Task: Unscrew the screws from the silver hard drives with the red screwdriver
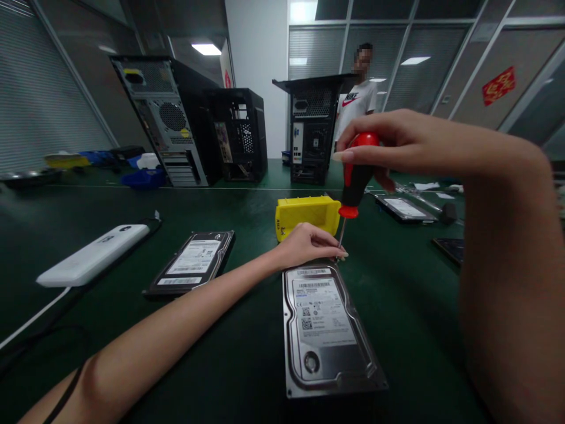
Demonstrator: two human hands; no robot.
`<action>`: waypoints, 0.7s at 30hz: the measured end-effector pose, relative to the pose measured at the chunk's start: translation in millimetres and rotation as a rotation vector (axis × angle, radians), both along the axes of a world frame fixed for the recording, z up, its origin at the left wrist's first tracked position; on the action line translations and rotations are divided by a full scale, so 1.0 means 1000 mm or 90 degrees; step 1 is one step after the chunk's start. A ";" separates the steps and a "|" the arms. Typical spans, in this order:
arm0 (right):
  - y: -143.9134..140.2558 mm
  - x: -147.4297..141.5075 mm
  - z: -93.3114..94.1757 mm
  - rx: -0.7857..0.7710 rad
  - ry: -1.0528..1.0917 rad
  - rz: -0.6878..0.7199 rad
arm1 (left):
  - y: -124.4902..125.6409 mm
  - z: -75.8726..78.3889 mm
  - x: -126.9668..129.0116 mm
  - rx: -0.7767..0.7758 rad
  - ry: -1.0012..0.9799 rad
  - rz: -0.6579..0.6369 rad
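A dark green table (132,365) fills the lower view, and three black computer towers stand along its far side: the largest (165,118) at the left with its rear panel turned this way, a second (241,132) just beside it, and a third (315,126) near the middle. Behind that third tower a person in a white shirt (356,101) stands well back. Nearer, a hard drive (324,327) lies flat on the table, label up, straight in front of the wearer; another hard drive (194,260) lies to its left, tilted, with a white device (92,254) beyond it and further left. A yellow bin (306,215) sits just behind the near drive. The right hand (397,141) is closed around the red-and-black handle of a screwdriver (355,182), held upright with its thin shaft pointing down at the drive's far right corner. The left hand (309,244) rests at the drive's far edge, fingers curled and pinched close about the screwdriver's tip, steadying it there; whether a screw sits under them cannot be told.
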State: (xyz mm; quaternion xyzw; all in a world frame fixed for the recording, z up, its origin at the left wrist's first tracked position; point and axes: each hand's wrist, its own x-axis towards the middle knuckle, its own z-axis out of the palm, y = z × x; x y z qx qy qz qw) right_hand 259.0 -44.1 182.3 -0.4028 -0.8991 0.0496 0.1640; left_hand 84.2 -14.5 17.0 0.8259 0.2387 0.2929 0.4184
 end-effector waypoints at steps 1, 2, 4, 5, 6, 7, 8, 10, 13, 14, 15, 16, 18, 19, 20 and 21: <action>0.001 0.001 -0.001 -0.002 -0.001 0.001 | 0.000 0.000 0.000 -0.002 -0.003 -0.001; 0.002 0.002 -0.001 -0.003 -0.003 0.003 | 0.000 -0.001 0.000 -0.004 -0.005 -0.001; 0.002 0.004 -0.002 -0.010 -0.002 0.012 | 0.000 -0.001 0.000 -0.003 -0.007 0.002; 0.003 0.005 -0.002 -0.013 -0.001 0.018 | 0.000 -0.001 0.000 -0.001 -0.006 0.002; 0.002 0.005 -0.002 -0.013 0.001 0.023 | 0.000 -0.002 0.000 0.002 -0.005 0.003; 0.002 0.005 -0.002 -0.011 0.002 0.026 | 0.000 -0.002 0.000 0.005 -0.004 0.002; 0.001 0.004 -0.002 -0.005 0.002 0.027 | 0.000 -0.002 0.000 0.006 -0.004 0.000; 0.000 0.002 -0.001 0.007 0.002 0.024 | 0.000 -0.002 0.000 0.008 -0.002 -0.003; -0.002 -0.001 -0.002 0.005 0.005 0.019 | 0.000 -0.001 0.000 0.011 0.009 -0.003; -0.002 -0.001 -0.002 0.003 0.006 0.017 | 0.000 -0.001 0.000 0.013 0.013 -0.003; -0.002 -0.001 -0.002 0.003 0.005 0.015 | 0.000 -0.002 0.000 0.016 0.016 -0.004; -0.001 -0.001 -0.002 0.005 0.003 0.014 | 0.000 -0.002 0.000 0.020 0.018 -0.006; -0.001 -0.001 -0.002 0.017 0.000 0.012 | 0.000 -0.002 0.000 0.031 0.020 -0.012; 0.000 0.000 -0.002 0.024 -0.004 0.008 | 0.001 -0.002 0.000 0.036 0.021 -0.016; 0.000 0.000 -0.002 0.034 -0.008 0.001 | 0.001 -0.002 0.000 0.039 0.020 -0.020; 0.000 -0.001 -0.002 0.048 -0.011 -0.011 | 0.000 -0.002 0.000 0.039 0.017 -0.023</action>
